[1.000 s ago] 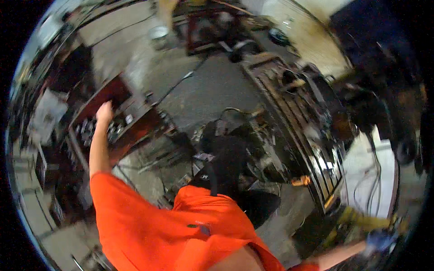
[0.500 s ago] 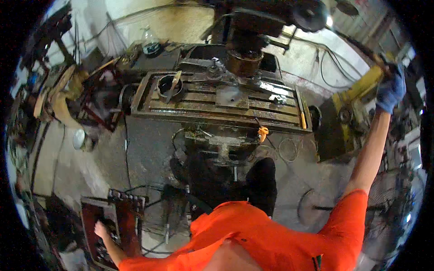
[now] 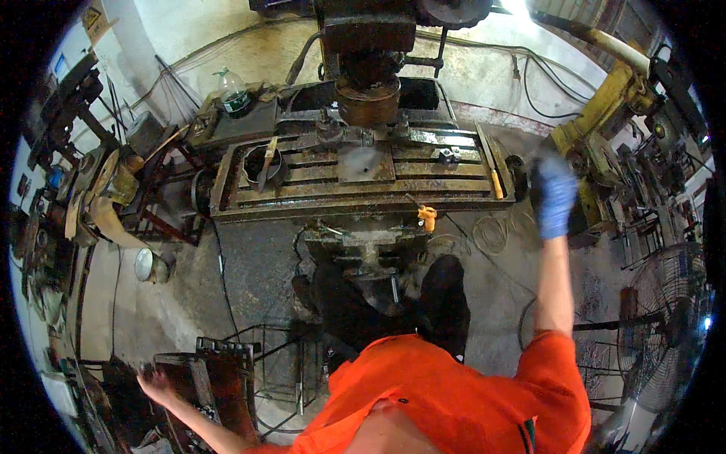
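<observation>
I stand before a rusty milling machine table with a spindle head above it. My right hand, in a blue glove, is raised and blurred beside the table's right end, near a dark handwheel; whether it grips anything is unclear. Bare and held low behind me, my left hand hovers over a dark red metal rack, fingers spread, holding nothing. On the table lie a flat grey plate, a bucket-shaped ring and an orange-handled tool.
An orange lever hangs at the table's front. A plastic bottle stands at the back left. A yellow machine and a standing fan are to the right. A metal pot sits on the floor, with cables nearby.
The view has swung round and settled facing the milling machine. My gloved right hand dropped from the yellow machine toward the table's right end. My left hand stays low by the red rack.
</observation>
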`<move>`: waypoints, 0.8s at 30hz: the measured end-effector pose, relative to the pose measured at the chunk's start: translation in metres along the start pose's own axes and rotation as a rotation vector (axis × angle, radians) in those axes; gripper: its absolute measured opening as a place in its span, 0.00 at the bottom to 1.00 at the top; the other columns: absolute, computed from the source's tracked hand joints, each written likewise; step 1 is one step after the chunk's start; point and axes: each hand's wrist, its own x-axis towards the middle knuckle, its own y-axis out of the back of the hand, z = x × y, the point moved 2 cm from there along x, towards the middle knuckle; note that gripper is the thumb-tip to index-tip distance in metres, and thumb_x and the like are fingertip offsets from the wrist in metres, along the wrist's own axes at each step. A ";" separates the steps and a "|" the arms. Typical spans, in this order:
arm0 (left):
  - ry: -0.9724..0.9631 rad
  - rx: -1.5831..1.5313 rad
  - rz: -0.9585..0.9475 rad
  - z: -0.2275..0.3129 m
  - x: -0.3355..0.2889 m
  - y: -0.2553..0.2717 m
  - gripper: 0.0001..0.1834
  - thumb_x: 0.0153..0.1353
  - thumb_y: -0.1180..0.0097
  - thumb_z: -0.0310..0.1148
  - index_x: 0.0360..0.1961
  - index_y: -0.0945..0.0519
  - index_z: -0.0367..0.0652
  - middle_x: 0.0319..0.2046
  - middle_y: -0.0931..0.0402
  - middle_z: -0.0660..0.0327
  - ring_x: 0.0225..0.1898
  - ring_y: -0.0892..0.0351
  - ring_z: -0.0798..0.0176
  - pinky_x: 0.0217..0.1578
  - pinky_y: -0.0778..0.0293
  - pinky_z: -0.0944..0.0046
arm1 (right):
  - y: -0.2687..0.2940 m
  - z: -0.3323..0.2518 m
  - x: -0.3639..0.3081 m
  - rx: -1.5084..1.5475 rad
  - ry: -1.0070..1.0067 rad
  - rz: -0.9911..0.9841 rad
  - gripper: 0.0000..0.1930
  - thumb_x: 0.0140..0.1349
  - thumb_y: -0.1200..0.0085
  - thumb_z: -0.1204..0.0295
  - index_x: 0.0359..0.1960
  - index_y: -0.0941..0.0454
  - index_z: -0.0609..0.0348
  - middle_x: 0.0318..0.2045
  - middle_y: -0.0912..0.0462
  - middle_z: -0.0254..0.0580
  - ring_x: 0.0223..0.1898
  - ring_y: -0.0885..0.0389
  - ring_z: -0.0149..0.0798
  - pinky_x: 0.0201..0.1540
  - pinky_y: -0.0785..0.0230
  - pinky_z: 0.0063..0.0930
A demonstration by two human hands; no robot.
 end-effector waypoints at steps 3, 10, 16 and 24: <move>0.017 0.153 -0.118 -0.017 -0.022 -0.096 0.22 0.55 0.49 0.44 0.46 0.29 0.40 0.46 0.31 0.57 0.48 0.33 0.58 0.47 0.37 0.60 | -0.093 -0.031 -0.095 0.720 -0.612 -0.567 0.07 0.50 0.43 0.68 0.23 0.19 0.58 0.21 0.21 0.36 0.23 0.28 0.28 0.29 0.34 0.26; 0.291 -0.088 -0.669 -0.123 -0.133 -0.322 0.14 0.53 0.49 0.33 0.41 0.26 0.41 0.39 0.26 0.59 0.31 0.25 0.58 0.34 0.27 0.55 | -0.224 -0.054 -0.205 1.074 -1.224 -0.801 0.15 0.51 0.43 0.59 0.36 0.23 0.55 0.26 0.24 0.28 0.24 0.29 0.28 0.27 0.37 0.23; 0.459 -0.151 -0.869 -0.168 -0.186 -0.373 0.15 0.51 0.52 0.31 0.41 0.31 0.37 0.24 0.31 0.60 0.18 0.32 0.64 0.33 0.29 0.55 | -0.226 -0.087 -0.203 0.956 -1.091 -0.539 0.16 0.47 0.38 0.64 0.32 0.24 0.62 0.20 0.27 0.31 0.20 0.30 0.26 0.23 0.35 0.24; 0.380 0.061 -0.825 -0.176 -0.190 -0.379 0.14 0.52 0.49 0.26 0.40 0.30 0.35 0.27 0.30 0.61 0.21 0.28 0.65 0.30 0.26 0.60 | -0.095 -0.072 -0.088 0.762 -0.850 -0.300 0.27 0.45 0.37 0.65 0.45 0.32 0.64 0.33 0.24 0.39 0.30 0.26 0.34 0.34 0.32 0.27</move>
